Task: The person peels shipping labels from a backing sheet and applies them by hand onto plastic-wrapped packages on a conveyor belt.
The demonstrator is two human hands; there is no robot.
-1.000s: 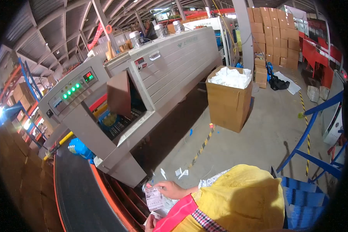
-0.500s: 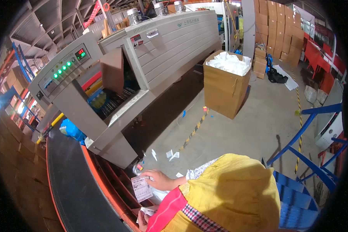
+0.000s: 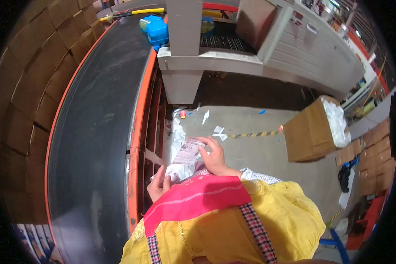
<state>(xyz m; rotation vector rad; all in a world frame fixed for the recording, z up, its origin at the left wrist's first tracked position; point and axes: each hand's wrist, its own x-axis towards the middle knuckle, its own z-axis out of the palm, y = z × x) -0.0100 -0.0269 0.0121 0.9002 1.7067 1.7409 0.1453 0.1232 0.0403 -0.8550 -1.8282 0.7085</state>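
In front of my body, my right hand [image 3: 214, 158] pinches the edge of a printed label [image 3: 187, 152] between thumb and fingers. My left hand [image 3: 157, 185] is lower and to the left, its fingers closed on a second printed label [image 3: 173, 176], partly covered by the fingers. Crumpled white paper [image 3: 177, 134] lies on the floor beyond the labels. To the left of both hands runs the orange-red side rail [image 3: 138, 132] of a conveyor.
The black conveyor belt [image 3: 99, 119] passes on my left, carrying a blue wrapped pack [image 3: 154, 30] at its far end. Stacked cartons [image 3: 26, 97] line its other side. A grey machine [image 3: 308, 48] stands ahead. A carton [image 3: 308, 130] with white material stands right, beyond floor scraps.
The view has turned down and toward the conveyor. Both hands now appear nearer the picture's middle, still holding the labels.
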